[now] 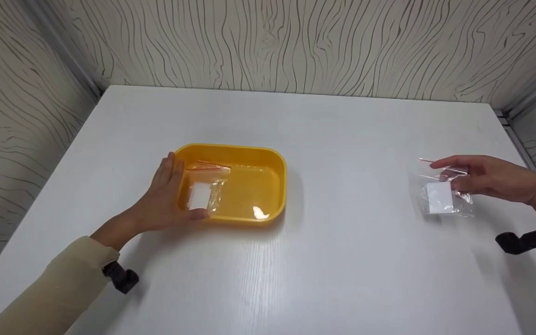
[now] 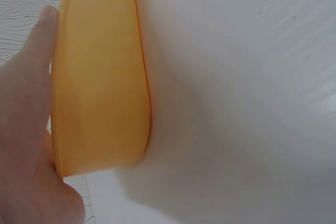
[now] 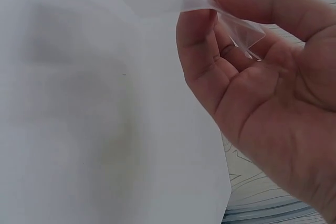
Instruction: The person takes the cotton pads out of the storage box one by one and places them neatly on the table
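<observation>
A yellow plastic tray (image 1: 261, 186) with rounded corners stands left of the middle of the white table. My left hand (image 1: 161, 200) rests against its left end, fingers straight along the side and thumb lying on the front rim; the left wrist view shows the tray's outer wall (image 2: 100, 87) beside the hand. Inside the tray, at its left, lies a clear zip bag (image 1: 219, 190) holding a white rectangular piece (image 1: 200, 195). Off to the right, my right hand (image 1: 496, 179) pinches another clear zip bag (image 1: 419, 193) between thumb and fingers, with a white rectangular piece (image 1: 440, 197) in it.
The white table (image 1: 356, 260) spreads between the tray and my right hand. Wood-grain patterned panels (image 1: 268, 46) border its back and sides. Black wrist mounts (image 1: 121, 277) sit at both sleeves.
</observation>
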The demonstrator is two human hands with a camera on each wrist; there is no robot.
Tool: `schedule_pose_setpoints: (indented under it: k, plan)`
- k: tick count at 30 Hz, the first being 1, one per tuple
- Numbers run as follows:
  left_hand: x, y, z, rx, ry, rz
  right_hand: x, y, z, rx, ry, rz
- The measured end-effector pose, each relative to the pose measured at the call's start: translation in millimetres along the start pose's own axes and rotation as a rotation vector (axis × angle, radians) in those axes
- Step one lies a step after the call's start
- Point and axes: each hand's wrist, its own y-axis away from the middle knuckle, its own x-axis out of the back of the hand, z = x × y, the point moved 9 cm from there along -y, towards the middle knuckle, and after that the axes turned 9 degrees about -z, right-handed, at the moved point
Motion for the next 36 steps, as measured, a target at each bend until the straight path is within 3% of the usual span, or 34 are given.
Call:
schedule_pose_setpoints:
  k: [9, 21, 29, 36]
  plan:
    - [-0.2, -1.4, 0.7, -0.027, -0.015, 0.027, 2.8, 10.0, 9.9, -0.015, -0.003, -0.024]
    - [-1.5, -2.3, -2.0, -0.015, -0.007, 0.013, 7.0, 11.3, 26.8, -0.064, -0.073, -0.056]
    - [-0.3, -1.9, 0.6, -0.015, -0.011, 0.012, 6.9, 9.3, 36.0, -0.110, -0.025, -0.058]
    - [0.8, -1.2, 1.8, -0.032, 0.005, 0.024, 9.5, 11.1, 45.0, -0.206, 0.029, -0.006]
